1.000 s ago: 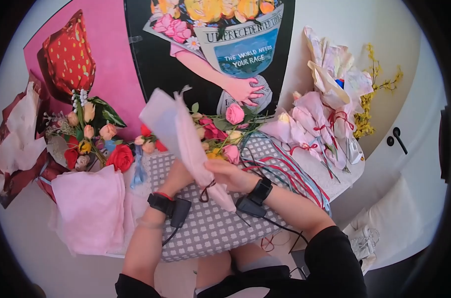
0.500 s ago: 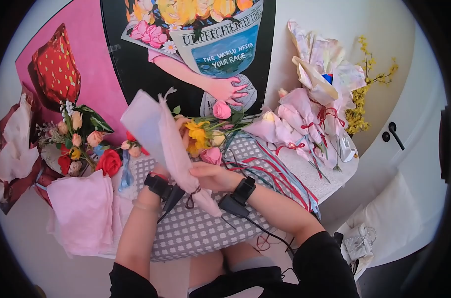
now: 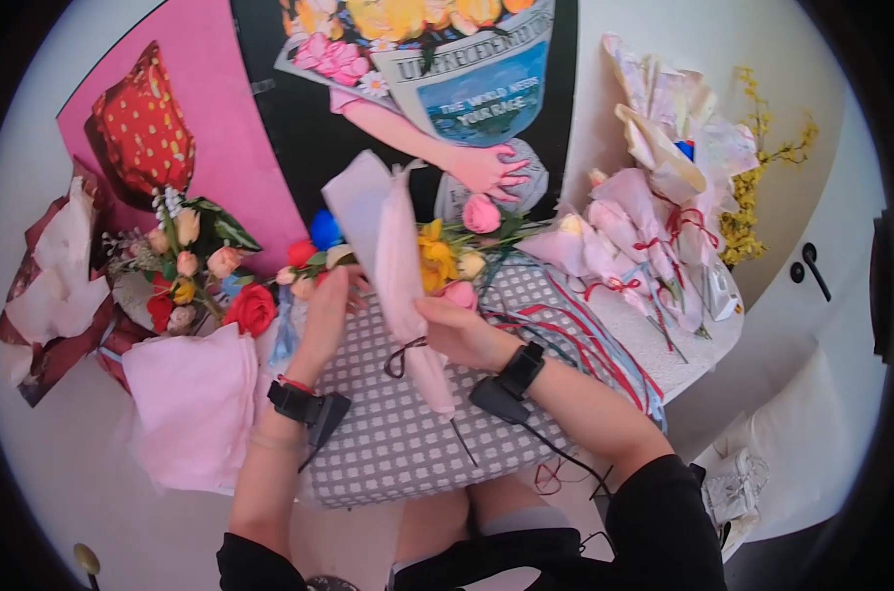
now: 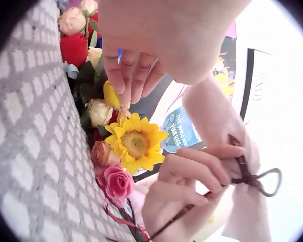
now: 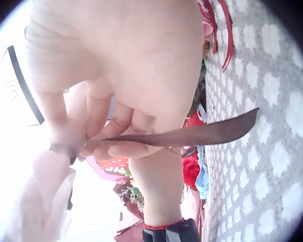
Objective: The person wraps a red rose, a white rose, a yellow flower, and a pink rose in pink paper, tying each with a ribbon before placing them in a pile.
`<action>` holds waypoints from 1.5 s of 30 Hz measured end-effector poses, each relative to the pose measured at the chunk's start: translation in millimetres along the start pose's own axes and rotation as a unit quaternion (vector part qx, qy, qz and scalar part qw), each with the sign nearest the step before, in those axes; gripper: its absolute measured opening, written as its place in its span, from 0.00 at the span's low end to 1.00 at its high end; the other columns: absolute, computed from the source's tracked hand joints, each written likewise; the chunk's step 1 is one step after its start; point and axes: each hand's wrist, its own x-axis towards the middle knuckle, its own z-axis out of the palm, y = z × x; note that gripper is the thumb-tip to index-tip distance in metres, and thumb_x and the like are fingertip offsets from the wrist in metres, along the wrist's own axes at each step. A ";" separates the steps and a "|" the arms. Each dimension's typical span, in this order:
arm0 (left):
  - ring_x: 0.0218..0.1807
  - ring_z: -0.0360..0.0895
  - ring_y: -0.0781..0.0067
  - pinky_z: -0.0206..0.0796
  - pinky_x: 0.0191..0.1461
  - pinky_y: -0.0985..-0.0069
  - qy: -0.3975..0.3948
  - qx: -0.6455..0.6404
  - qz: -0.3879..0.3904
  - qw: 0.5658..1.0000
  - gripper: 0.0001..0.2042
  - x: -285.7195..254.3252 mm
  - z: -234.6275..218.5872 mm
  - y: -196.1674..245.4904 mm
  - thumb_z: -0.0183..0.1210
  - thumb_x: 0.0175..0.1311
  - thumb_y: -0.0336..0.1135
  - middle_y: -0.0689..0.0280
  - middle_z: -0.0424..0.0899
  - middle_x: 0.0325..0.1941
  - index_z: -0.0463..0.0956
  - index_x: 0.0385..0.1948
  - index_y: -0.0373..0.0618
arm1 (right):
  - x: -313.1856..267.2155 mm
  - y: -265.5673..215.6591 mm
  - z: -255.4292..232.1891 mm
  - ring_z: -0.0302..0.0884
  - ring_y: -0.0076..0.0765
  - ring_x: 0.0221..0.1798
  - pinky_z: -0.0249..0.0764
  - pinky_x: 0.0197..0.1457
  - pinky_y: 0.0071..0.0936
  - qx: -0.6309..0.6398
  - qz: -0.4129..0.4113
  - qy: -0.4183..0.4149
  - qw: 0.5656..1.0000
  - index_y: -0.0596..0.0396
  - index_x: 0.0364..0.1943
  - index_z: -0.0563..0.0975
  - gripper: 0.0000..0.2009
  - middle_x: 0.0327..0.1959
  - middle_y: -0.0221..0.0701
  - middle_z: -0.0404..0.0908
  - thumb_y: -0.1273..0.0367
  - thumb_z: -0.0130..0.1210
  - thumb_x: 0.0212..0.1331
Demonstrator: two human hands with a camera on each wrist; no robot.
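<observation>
My right hand (image 3: 467, 335) grips a pale pink paper-wrapped bouquet (image 3: 396, 261), tilted over the cushion. A dark brown ribbon (image 5: 207, 135) is tied round its narrow end, one tail running past the right fingers; a dark stem (image 3: 464, 443) sticks out below. To the left of the wrap, my left hand (image 3: 329, 305) reaches toward the loose flowers with its fingers extended. In the left wrist view those fingertips come close to a yellow tulip (image 4: 111, 95). A sunflower (image 4: 136, 143) and a pink rose (image 4: 116, 182) lie just beyond. The wrap's contents are hidden.
A grey checked cushion (image 3: 368, 453) lies before me. Pink tissue sheets (image 3: 191, 404) are stacked at left, below a mixed flower arrangement (image 3: 186, 251). Red and blue ribbons (image 3: 595, 345) trail at right, beside several small wrapped bouquets (image 3: 614, 231). A blue flower (image 3: 325, 229) stands behind.
My left hand has come out from behind the wrap and moved left, away from the sunflower, which now lies among the flowers. The wrap has turned more upright in the right hand.
</observation>
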 end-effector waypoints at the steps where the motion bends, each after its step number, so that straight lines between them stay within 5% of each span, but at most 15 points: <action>1: 0.32 0.74 0.76 0.64 0.38 0.81 -0.030 -0.036 -0.034 0.998 0.24 -6.3 -5.9 -4.6 0.33 0.68 0.52 0.65 0.76 0.33 0.70 0.40 0.40 | 1.3 1.0 2.3 0.65 0.27 0.55 0.60 0.59 0.30 -0.008 -0.004 0.028 1.000 0.58 0.54 0.65 0.21 0.52 0.31 0.70 0.59 0.45 0.62; 5: 0.31 0.73 0.76 0.65 0.37 0.80 -0.128 -0.159 -0.078 0.976 0.28 -30.3 -2.5 -9.2 0.29 0.67 0.57 0.67 0.75 0.32 0.70 0.39 0.40 | 5.7 5.4 4.8 0.66 0.26 0.54 0.60 0.58 0.26 -0.067 -0.034 0.068 0.995 0.59 0.52 0.66 0.19 0.51 0.31 0.70 0.59 0.43 0.64; 7: 0.38 0.72 0.79 0.60 0.42 0.80 -0.169 -0.221 -0.065 0.958 0.32 -31.9 0.9 -15.5 0.28 0.64 0.62 0.67 0.77 0.35 0.68 0.45 0.41 | 6.8 5.2 8.2 0.70 0.22 0.45 0.66 0.49 0.20 -0.086 -0.046 0.087 0.991 0.59 0.51 0.67 0.19 0.45 0.28 0.73 0.59 0.43 0.64; 10: 0.38 0.71 0.80 0.62 0.42 0.82 -0.188 -0.182 -0.038 0.964 0.23 -38.1 4.7 -8.7 0.37 0.67 0.51 0.67 0.75 0.39 0.66 0.48 0.40 | 7.4 6.1 6.8 0.63 0.12 0.27 0.61 0.29 0.10 -0.213 -0.052 0.142 0.965 0.56 0.46 0.69 0.15 0.32 0.21 0.72 0.60 0.45 0.63; 12: 0.42 0.70 0.83 0.63 0.45 0.82 -0.205 -0.181 -0.058 0.960 0.16 -43.7 8.0 2.3 0.47 0.66 0.38 0.67 0.73 0.45 0.65 0.51 0.40 | 6.1 2.6 13.8 0.64 0.12 0.27 0.61 0.30 0.10 -0.258 -0.043 0.167 0.951 0.56 0.45 0.69 0.15 0.32 0.21 0.73 0.60 0.46 0.63; 19: 0.51 0.68 0.79 0.61 0.54 0.78 -0.221 -0.230 -0.096 0.943 0.18 -43.4 7.4 3.4 0.47 0.65 0.34 0.67 0.71 0.50 0.60 0.56 0.40 | 7.0 9.2 9.2 0.66 0.14 0.27 0.62 0.31 0.11 -0.246 -0.051 0.175 0.952 0.55 0.43 0.68 0.13 0.29 0.23 0.72 0.61 0.45 0.64; 23: 0.41 0.74 0.72 0.65 0.46 0.76 -0.228 -0.446 -0.150 0.852 0.18 -44.2 5.4 7.0 0.43 0.62 0.34 0.64 0.73 0.42 0.60 0.54 0.40 | 7.2 8.1 0.0 0.68 0.18 0.31 0.64 0.36 0.15 -0.172 -0.034 0.137 0.975 0.55 0.46 0.67 0.16 0.32 0.27 0.72 0.58 0.40 0.65; 25: 0.36 0.74 0.69 0.66 0.43 0.75 -0.220 -0.438 -0.164 0.856 0.19 -41.3 0.8 -11.0 0.42 0.60 0.36 0.62 0.72 0.38 0.61 0.52 0.40 | 6.8 4.6 8.0 0.68 0.18 0.35 0.64 0.38 0.16 -0.161 -0.009 0.132 0.978 0.55 0.49 0.66 0.16 0.37 0.26 0.72 0.59 0.43 0.64; 27: 0.36 0.74 0.69 0.65 0.43 0.74 -0.383 -0.492 -0.133 0.770 0.19 -35.2 -3.4 -17.4 0.42 0.60 0.37 0.62 0.73 0.38 0.61 0.52 0.39 | 7.6 8.8 6.0 0.67 0.17 0.37 0.64 0.38 0.16 -0.143 -0.015 0.117 0.983 0.54 0.50 0.66 0.17 0.39 0.25 0.71 0.59 0.45 0.63; 31: 0.38 0.73 0.70 0.65 0.43 0.76 -0.326 -0.439 -0.166 0.820 0.20 -45.3 5.5 5.1 0.42 0.60 0.38 0.63 0.73 0.40 0.62 0.52 0.38 | 8.2 7.6 14.7 0.65 0.14 0.38 0.62 0.38 0.14 -0.146 -0.064 0.141 0.977 0.52 0.52 0.65 0.19 0.42 0.23 0.70 0.61 0.51 0.60; 33: 0.42 0.73 0.73 0.64 0.45 0.78 -0.218 -0.361 -0.188 0.887 0.20 -44.8 9.2 10.8 0.41 0.62 0.41 0.64 0.73 0.43 0.62 0.52 0.39 | 8.1 3.2 16.8 0.65 0.13 0.36 0.62 0.37 0.13 -0.179 -0.073 0.167 0.967 0.52 0.50 0.66 0.18 0.40 0.22 0.71 0.61 0.52 0.59; 37: 0.46 0.72 0.75 0.64 0.49 0.76 -0.246 -0.326 -0.175 0.896 0.20 -37.5 2.2 22.0 0.43 0.64 0.42 0.65 0.72 0.46 0.62 0.53 0.39 | 6.6 2.1 8.4 0.65 0.11 0.31 0.60 0.32 0.11 -0.272 -0.080 0.212 0.935 0.52 0.42 0.69 0.15 0.32 0.20 0.72 0.59 0.54 0.57; 39: 0.47 0.71 0.78 0.66 0.47 0.75 -0.272 -0.155 -0.156 0.937 0.19 -36.2 3.0 38.0 0.46 0.64 0.40 0.65 0.72 0.45 0.61 0.54 0.41 | 8.1 3.2 9.8 0.64 0.11 0.25 0.59 0.27 0.11 -0.275 -0.103 0.229 0.928 0.52 0.39 0.69 0.13 0.27 0.20 0.72 0.59 0.53 0.58; 41: 0.43 0.73 0.79 0.66 0.43 0.77 -0.260 -0.202 -0.165 0.930 0.19 -25.1 7.5 5.9 0.46 0.65 0.39 0.65 0.72 0.43 0.61 0.54 0.42 | 6.4 -0.7 8.2 0.64 0.13 0.22 0.59 0.25 0.13 -0.341 -0.072 0.232 0.908 0.54 0.39 0.69 0.14 0.26 0.22 0.71 0.59 0.52 0.59; 45: 0.30 0.74 0.80 0.67 0.30 0.82 -0.239 -0.260 -0.185 0.917 0.16 -26.1 11.7 20.0 0.46 0.66 0.38 0.67 0.73 0.36 0.62 0.52 0.44 | 4.6 0.1 4.5 0.63 0.14 0.20 0.58 0.22 0.15 -0.447 -0.038 0.260 0.855 0.56 0.33 0.70 0.14 0.21 0.22 0.69 0.58 0.49 0.61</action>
